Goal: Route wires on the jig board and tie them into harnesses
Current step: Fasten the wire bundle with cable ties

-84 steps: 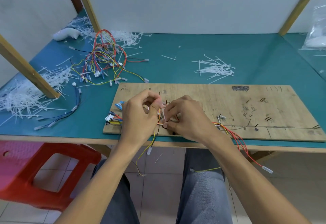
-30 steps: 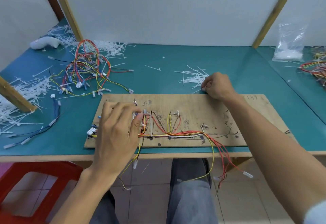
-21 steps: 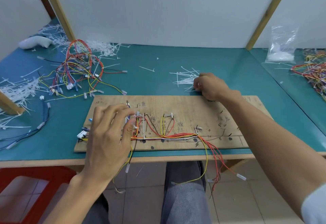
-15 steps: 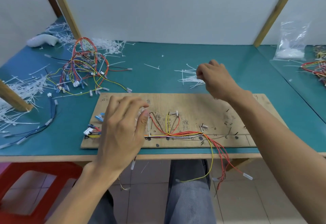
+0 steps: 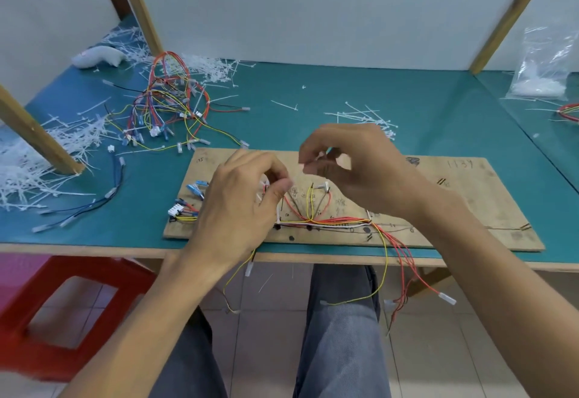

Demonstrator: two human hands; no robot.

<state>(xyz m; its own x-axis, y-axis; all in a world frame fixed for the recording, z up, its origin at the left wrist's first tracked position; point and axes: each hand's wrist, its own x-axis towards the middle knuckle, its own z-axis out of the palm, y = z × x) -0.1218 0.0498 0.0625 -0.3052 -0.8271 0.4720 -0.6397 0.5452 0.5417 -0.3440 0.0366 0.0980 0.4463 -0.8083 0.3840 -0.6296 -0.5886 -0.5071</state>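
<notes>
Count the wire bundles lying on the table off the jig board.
3: a multicoloured tangle back left, a blue-black bundle front left, and a red-yellow bundle cut off at the right edge. More may be hidden.

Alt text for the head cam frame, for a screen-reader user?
Over a wooden jig board, the right hand pinches a white cable tie beside the left hand, whose fingers curl above red, yellow and white wires routed along the board. On the teal table behind lie loose cable ties and a tangle of spare wires.

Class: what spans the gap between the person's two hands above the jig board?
A thin white cable tie, pinched by the right hand, reaching the left hand; seen in the head view.
</notes>
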